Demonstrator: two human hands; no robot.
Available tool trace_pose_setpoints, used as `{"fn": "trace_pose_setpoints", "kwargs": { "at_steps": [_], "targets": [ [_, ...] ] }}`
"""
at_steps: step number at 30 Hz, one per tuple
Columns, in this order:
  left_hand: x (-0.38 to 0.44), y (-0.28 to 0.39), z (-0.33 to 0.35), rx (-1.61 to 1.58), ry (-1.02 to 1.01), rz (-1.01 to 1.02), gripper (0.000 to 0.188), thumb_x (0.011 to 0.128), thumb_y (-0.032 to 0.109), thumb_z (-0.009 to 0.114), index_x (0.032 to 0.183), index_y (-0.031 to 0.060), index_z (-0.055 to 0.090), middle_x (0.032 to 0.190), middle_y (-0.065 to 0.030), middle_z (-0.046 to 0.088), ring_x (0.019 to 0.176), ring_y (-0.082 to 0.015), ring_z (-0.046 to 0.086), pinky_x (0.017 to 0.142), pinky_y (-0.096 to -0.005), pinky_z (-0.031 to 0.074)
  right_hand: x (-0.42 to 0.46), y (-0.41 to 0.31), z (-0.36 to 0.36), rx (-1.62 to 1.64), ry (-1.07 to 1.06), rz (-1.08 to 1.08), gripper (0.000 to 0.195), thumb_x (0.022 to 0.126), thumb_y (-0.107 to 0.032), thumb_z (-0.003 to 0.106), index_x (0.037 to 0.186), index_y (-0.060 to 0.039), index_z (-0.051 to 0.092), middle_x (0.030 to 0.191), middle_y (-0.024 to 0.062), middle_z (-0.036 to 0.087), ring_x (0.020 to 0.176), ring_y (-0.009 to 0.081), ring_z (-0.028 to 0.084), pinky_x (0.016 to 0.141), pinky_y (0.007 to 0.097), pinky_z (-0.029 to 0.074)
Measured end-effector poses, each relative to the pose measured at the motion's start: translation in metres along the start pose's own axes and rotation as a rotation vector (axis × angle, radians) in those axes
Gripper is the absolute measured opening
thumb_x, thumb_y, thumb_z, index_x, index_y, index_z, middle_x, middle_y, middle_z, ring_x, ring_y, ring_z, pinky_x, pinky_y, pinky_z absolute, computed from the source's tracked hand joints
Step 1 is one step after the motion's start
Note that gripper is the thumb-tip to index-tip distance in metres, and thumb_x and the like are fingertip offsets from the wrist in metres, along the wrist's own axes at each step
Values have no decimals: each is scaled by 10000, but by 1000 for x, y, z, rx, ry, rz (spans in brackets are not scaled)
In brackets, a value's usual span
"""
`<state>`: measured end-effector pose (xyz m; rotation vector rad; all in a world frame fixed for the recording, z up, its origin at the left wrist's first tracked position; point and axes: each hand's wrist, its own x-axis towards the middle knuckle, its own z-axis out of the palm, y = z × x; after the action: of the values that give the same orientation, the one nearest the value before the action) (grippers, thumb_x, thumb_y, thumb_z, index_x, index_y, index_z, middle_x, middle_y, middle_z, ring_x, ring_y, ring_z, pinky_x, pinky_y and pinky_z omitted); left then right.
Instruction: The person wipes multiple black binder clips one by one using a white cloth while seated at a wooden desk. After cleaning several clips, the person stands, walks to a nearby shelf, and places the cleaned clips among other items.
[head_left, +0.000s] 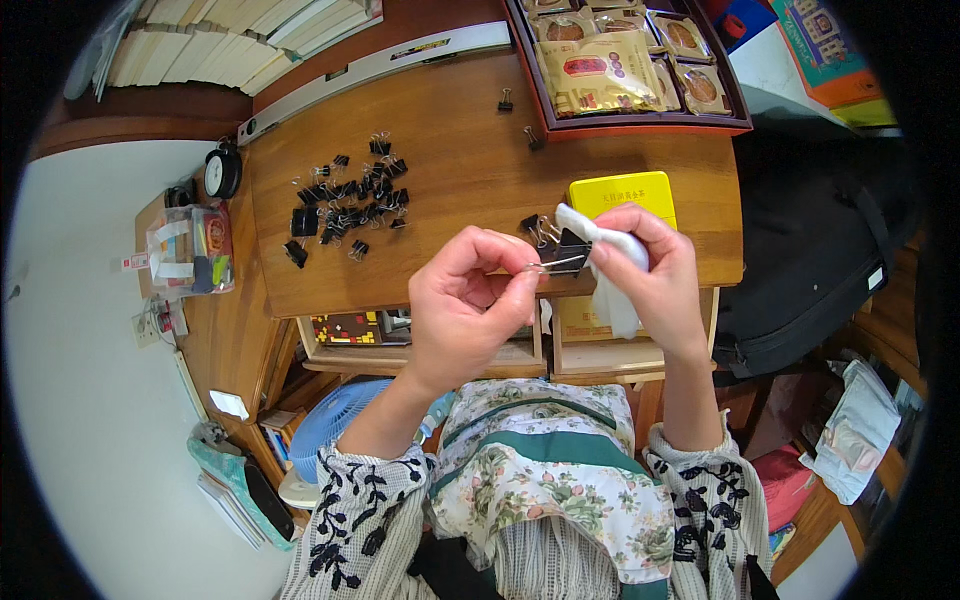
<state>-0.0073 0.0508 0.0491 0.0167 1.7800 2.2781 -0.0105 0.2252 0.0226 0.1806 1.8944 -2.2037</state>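
Note:
Between my hands is a black binder clip (571, 251) with silver wire handles. My left hand (476, 289) pinches the ends of the handles between thumb and fingertips. In my right hand (652, 270) is a white cloth (621, 251), pressed against the clip's black body. Just behind the held clip, more binder clips (534, 225) lie on the wooden desk (465, 172), partly hidden by it. To the left a loose pile of black binder clips (352, 202) spreads over the desk top. Two single clips, one (505, 100) and another (533, 138), lie near the pastry box.
A yellow box (622, 193) stands behind my right hand. At the back right is an open box of wrapped pastries (551, 124). A spirit level (375, 71) lies along the back edge. Two drawers, left (427, 360) and right (607, 360), stick out below the desk top.

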Motion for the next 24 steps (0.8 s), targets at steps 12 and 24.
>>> {"fn": "trace_pose_setpoints", "kwargs": {
  "at_steps": [12, 24],
  "targets": [
    [7, 6, -6, 372, -119, 30, 380, 649, 10, 715, 982, -9, 533, 979, -49, 488, 795, -89, 490, 622, -173, 460, -1, -2, -2, -217, -138, -296, 235, 631, -42, 719, 816, 2, 580, 792, 55, 555, 727, 140, 526, 643, 243, 406],
    [11, 9, -13, 681, -340, 125, 374, 685, 109, 711, 976, -30, 521, 810, -85, 516, 571, -118, 482, 509, -222, 435, -1, -6, -4, -187, -179, -289, 241, 647, -49, 717, 843, -1, 586, 808, 63, 564, 720, 132, 537, 623, 239, 418]
  ]
}}
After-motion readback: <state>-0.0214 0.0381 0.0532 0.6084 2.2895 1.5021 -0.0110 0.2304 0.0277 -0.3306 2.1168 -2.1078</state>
